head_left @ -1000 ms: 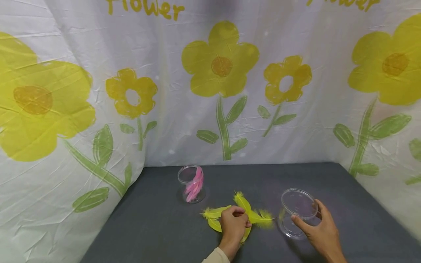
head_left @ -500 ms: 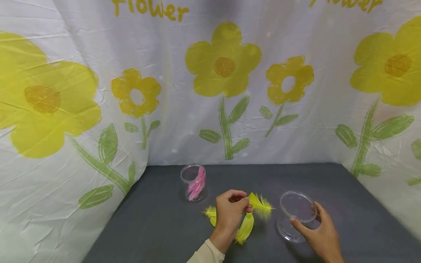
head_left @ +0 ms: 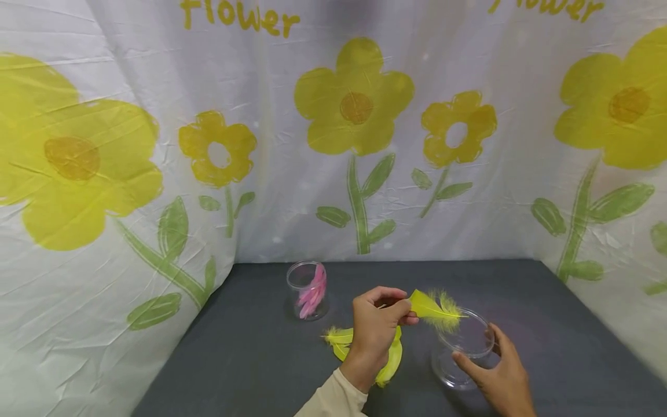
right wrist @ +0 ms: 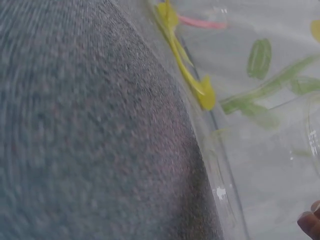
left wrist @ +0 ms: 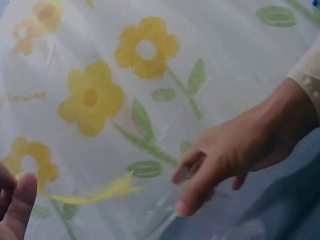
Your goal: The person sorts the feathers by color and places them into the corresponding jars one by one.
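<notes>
In the head view my left hand (head_left: 377, 327) pinches a yellow feather (head_left: 432, 308) by one end. The feather's fluffy end reaches over the rim of a clear plastic jar (head_left: 452, 370). Thumb and fingers of my right hand (head_left: 501, 370) grip this jar around its right side; it stands on the dark table. More yellow feathers (head_left: 393, 359) lie under and beside my left wrist, partly hidden by it. The left wrist view shows the held feather (left wrist: 95, 195) pointing toward my right hand (left wrist: 230, 145). Only fingertips (right wrist: 310, 225) of that hand show at the right wrist view's edge.
A second clear jar (head_left: 294, 295) with pink feathers (head_left: 312, 292) in it stands farther back on the left. White cloth (head_left: 260, 231) printed with yellow flowers walls the dark table (head_left: 234, 359) at the back and sides.
My left hand has lifted the yellow feather off the table and carried it right and up to the jar's rim. My right hand has shifted slightly left with the jar.
</notes>
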The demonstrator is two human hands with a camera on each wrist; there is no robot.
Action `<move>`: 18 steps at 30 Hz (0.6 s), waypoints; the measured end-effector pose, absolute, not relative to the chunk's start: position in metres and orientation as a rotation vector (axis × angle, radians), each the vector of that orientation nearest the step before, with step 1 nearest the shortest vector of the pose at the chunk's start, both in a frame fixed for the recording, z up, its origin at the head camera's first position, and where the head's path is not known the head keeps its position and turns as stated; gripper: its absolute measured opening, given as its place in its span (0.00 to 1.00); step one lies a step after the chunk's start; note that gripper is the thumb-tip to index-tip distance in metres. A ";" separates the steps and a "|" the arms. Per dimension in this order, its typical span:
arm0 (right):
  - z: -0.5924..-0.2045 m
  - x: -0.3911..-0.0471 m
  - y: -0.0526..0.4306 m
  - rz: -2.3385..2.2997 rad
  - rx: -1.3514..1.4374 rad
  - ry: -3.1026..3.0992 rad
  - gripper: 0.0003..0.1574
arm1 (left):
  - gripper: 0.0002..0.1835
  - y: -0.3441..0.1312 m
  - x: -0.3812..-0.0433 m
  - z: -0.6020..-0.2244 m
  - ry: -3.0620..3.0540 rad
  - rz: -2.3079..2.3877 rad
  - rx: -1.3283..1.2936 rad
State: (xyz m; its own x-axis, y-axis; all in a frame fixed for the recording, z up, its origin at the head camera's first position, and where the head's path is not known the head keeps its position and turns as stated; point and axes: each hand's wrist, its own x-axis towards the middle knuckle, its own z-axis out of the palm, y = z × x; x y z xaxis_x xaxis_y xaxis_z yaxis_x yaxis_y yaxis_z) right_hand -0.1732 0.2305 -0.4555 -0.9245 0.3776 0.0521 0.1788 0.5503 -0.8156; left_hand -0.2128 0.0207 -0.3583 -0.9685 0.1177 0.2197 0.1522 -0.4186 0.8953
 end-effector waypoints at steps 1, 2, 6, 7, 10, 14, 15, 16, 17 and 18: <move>-0.455 -0.173 0.229 1.316 -0.464 -2.559 0.75 | 0.06 0.025 -0.213 -0.361 -1.687 -2.606 -0.391; -0.455 -0.172 0.228 1.319 -0.461 -2.555 0.75 | 0.06 0.029 -0.213 -0.363 -1.700 -2.610 -0.385; -0.455 -0.172 0.224 1.324 -0.474 -2.544 0.76 | 0.05 0.046 -0.215 -0.376 -1.809 -2.576 -0.304; -0.455 -0.172 0.223 1.323 -0.476 -2.540 0.76 | 0.05 0.050 -0.216 -0.378 -1.838 -2.562 -0.276; -0.455 -0.172 0.223 1.325 -0.471 -2.537 0.75 | 0.07 0.062 -0.218 -0.387 -1.902 -2.536 -0.199; -0.456 -0.170 0.224 1.334 -0.442 -2.526 0.73 | 0.08 0.078 -0.221 -0.398 -1.953 -2.529 -0.130; -0.456 -0.170 0.224 1.337 -0.435 -2.526 0.73 | 0.08 0.082 -0.222 -0.400 -1.964 -2.527 -0.115; -0.456 -0.170 0.224 1.340 -0.429 -2.526 0.73 | 0.09 0.084 -0.222 -0.402 -1.973 -2.521 -0.097; -0.457 -0.170 0.224 1.342 -0.423 -2.527 0.73 | 0.09 0.086 -0.223 -0.404 -1.980 -2.517 -0.079; -0.457 -0.170 0.224 1.344 -0.418 -2.529 0.73 | 0.09 0.088 -0.223 -0.405 -1.981 -2.513 -0.068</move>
